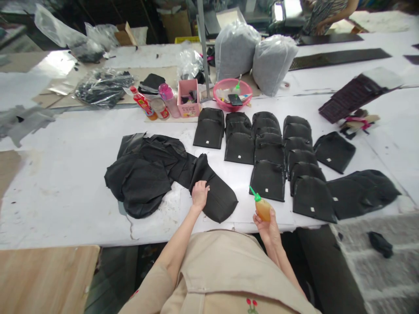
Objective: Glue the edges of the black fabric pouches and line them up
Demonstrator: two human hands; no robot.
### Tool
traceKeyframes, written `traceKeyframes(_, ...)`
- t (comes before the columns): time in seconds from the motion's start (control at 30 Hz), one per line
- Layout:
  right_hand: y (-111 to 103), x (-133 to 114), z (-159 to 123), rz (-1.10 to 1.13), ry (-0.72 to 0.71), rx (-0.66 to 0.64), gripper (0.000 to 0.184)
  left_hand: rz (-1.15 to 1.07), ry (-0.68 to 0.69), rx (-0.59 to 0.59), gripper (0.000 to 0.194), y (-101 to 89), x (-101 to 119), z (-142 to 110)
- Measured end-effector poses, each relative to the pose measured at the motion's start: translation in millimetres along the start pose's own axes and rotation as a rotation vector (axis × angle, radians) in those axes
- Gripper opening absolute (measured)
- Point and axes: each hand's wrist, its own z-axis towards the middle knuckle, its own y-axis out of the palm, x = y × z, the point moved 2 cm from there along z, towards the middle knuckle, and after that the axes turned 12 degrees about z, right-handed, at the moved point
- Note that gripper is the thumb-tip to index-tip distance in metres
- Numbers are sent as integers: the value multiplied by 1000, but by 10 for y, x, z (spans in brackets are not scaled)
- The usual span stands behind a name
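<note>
My left hand (199,194) is closed at the edge of a black fabric piece (220,194) with a rounded end, lying near the table's front edge. A tiny pale bit shows at its fingertips, too small to name. Left of it lies a loose pile of black fabric (144,174). My right hand (267,222) grips an amber glue bottle (263,209) with a green nozzle that points up and to the left, above the table edge. Beyond the bottle, overlapping black fabric pieces (266,176) lie in columns, several with a small white square near the lower edge.
Along the back stand a red-labelled bottle (143,103), a pink bottle (168,99), a pink box (189,101) and a pink basin (232,102). A metal pole (204,52) rises behind them. Two bagged grey bundles (237,50) stand farther back. A person's arm (342,15) shows at top right.
</note>
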Motion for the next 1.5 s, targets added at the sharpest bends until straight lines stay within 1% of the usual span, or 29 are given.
traceKeyframes(0.07,13,11,-9,8,5,-21,49,24,-28,-6,15,-5,-2,98)
traceKeyframes(0.13,23,21,-20,10,13,-41,50,37,-28,-22,9,-22,1,187)
traceKeyframes(0.23,15,28,-14,5,1,-45,52,0,-3,-52,11,-64,0,269)
traceKeyframes(0.33,-23,19,22,-16,-19,-44,51,-157,28,-35,14,-171,-12,259)
traceKeyframes(0.43,-71,-20,52,-22,-59,-50,49,-380,55,21,11,-423,-26,161)
traceKeyframes(0.53,-96,-77,35,-3,-69,-54,46,-544,167,72,9,-807,-28,57)
traceKeyframes(0.6,-86,-116,9,-1,-70,-70,43,-642,267,52,12,-1029,-26,55)
traceKeyframes(0.63,-74,-135,-1,-4,-77,-81,41,-685,314,23,14,-1097,-22,87)
traceKeyframes(0.67,-58,-152,-5,-8,-90,-90,39,-718,356,-13,15,-1125,-15,143)
traceKeyframes(0.7,-38,-165,-2,-13,-100,-98,38,-734,392,-51,16,-1112,-2,219)
traceKeyframes(0.73,-15,-174,9,-18,-106,-102,39,-730,419,-87,16,-1058,16,311)
traceKeyframes(0.8,38,-176,46,-29,-101,-100,43,-649,454,-157,12,-860,81,516)
traceKeyframes(0.87,100,-157,80,-45,-73,-97,49,-486,451,-239,8,-606,178,696)
traceKeyframes(0.93,164,-132,84,-44,-58,-88,53,-312,440,-270,9,-391,289,805)
traceKeyframes(1.0,221,-112,51,-45,-67,-84,56,-200,422,-249,12,-254,389,825)
traceKeyframes(1.07,267,-104,-1,-74,-99,-87,56,-134,385,-169,13,-187,454,763)
traceKeyframes(1.17,305,-108,-55,-161,-157,-67,56,-76,352,-41,11,-148,492,551)
traceKeyframes(1.23,316,-113,-53,-226,-201,-37,56,-80,382,-40,16,-117,500,374)
traceKeyframes(1.33,351,-113,-1,-325,-277,-32,58,-86,409,-92,33,-51,507,156)
traceKeyframes(1.43,426,-104,79,-425,-355,-47,60,-66,379,-93,54,11,524,56)
traceKeyframes(1.5,499,-101,137,-516,-423,-70,61,-44,364,-84,64,40,545,43)
